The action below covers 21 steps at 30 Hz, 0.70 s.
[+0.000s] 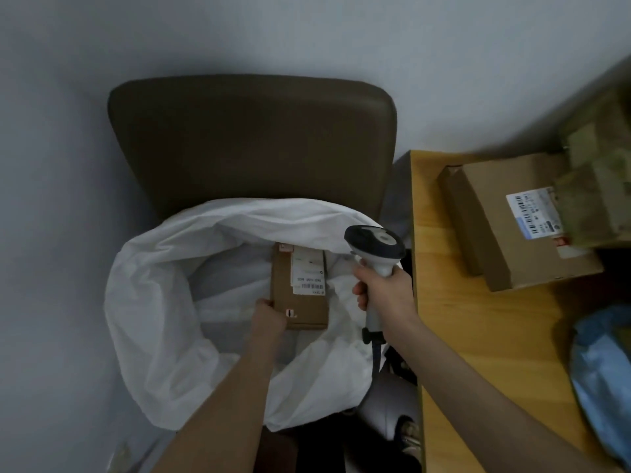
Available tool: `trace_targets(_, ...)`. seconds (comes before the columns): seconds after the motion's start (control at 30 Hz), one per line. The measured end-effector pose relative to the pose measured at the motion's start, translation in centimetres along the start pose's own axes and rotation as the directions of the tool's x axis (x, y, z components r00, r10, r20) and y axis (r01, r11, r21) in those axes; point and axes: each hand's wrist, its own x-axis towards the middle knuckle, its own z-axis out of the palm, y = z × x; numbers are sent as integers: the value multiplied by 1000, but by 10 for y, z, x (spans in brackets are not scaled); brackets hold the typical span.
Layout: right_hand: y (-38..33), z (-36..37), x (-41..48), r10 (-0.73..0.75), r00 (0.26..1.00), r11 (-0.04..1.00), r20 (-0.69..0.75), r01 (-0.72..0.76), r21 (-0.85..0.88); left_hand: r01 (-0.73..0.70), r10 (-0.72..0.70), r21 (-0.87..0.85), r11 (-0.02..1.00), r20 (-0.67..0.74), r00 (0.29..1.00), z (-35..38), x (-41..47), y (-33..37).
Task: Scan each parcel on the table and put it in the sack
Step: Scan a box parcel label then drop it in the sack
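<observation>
A white sack [164, 302] stands open on a brown chair. Inside its mouth is a small brown cardboard parcel [307, 308] with a white barcode label on top. My left hand [268, 319] reaches into the sack and grips the parcel's near left corner. My right hand [382, 291] holds a white and dark handheld scanner [374, 247] by its handle, just right of the sack's rim, head pointing up and left. On the wooden table [478, 329] to the right lies a larger brown parcel [512, 223] with a barcode label.
The brown chair back [252, 138] stands against a grey wall. A blue plastic mailer [604, 377] lies at the table's near right. Greenish wrapped packages [597, 186] are stacked at the table's far right. The scanner's cable hangs down between sack and table.
</observation>
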Motion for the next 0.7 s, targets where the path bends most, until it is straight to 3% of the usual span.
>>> trace_targets(0.13,3,-8,7,11,999,1000,-30,-11,5,22,-23,12,1000,91,996,8,11,-3)
trace_targets(0.27,-8,-17,-4,15,999,999,-39,-14,31,-20,19,25,999,55,998,-4,-6,17)
trace_targets(0.5,-48,-67,-39,0,998,996,-60,5,86,-169,172,-75,983,29,985,-9,-73,112)
trace_targets(0.7,-69,-151,-57,-91,989,994,-118,97,48,-231,279,-261,937,161,947,41,-162,195)
